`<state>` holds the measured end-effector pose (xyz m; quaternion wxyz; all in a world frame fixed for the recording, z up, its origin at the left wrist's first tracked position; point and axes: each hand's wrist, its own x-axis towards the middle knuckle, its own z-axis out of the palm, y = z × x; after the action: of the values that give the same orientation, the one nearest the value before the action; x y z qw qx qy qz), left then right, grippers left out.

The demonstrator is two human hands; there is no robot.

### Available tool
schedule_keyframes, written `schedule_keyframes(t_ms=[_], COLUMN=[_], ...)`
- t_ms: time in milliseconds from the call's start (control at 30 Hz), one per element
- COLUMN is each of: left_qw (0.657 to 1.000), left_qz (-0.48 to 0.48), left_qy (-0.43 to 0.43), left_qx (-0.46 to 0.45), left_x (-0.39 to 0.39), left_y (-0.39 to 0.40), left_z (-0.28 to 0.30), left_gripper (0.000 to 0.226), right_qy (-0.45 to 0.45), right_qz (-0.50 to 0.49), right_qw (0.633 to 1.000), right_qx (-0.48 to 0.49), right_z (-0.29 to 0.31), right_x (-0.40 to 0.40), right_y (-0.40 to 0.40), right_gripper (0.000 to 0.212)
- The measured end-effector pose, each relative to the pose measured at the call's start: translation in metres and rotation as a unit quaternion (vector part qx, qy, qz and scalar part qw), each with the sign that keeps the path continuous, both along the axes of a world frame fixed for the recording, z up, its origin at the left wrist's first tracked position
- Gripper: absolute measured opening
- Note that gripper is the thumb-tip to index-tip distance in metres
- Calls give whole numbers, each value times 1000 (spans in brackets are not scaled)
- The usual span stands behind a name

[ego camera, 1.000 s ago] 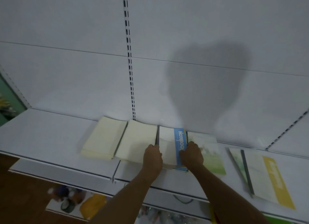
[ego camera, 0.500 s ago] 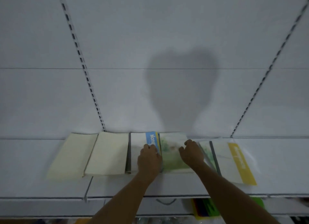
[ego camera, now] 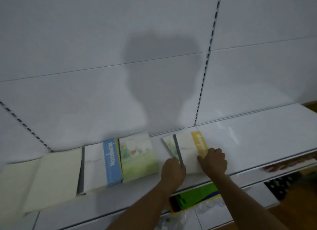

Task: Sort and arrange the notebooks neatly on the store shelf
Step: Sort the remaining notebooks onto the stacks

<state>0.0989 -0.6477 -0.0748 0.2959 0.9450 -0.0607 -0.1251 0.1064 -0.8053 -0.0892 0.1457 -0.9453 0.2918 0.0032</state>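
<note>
A row of notebooks lies flat on the white shelf [ego camera: 257, 137]. Two cream notebooks [ego camera: 56, 176] sit at the left, then a white one with a blue band [ego camera: 103, 164], then a green illustrated one [ego camera: 137, 154]. Apart to the right lies a white notebook with a yellow band [ego camera: 190, 144], slightly skewed, over a green one whose edge [ego camera: 169, 144] shows. My left hand [ego camera: 173, 171] grips the near left corner of the yellow-band notebook at its grey spine. My right hand [ego camera: 213, 161] holds its near right side, fingers curled over the yellow band.
The white back panel with slotted uprights [ego camera: 205, 61] rises behind the shelf. Bare shelf stretches to the right of the yellow-band notebook. On the shelf below, a green and yellow packet [ego camera: 193, 199] and dark items [ego camera: 281, 186] show.
Both hands left the blue-band and green notebooks and moved right onto the yellow-band notebook. The view swung right, so the row sits further left.
</note>
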Motion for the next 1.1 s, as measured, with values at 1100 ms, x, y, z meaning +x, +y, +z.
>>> schedule_keyframes(t_ms=[1100], left_qw=[959], left_qz=[258], left_qy=[-100], left_qx=[-54], left_x=[-31], left_y=[274], left_z=[29], left_gripper=[36], right_qy=[-77], right_qz=[217], right_qw=[949], right_qx=[215], right_z=[55], right_x=[28], right_y=[274], right_gripper=[24])
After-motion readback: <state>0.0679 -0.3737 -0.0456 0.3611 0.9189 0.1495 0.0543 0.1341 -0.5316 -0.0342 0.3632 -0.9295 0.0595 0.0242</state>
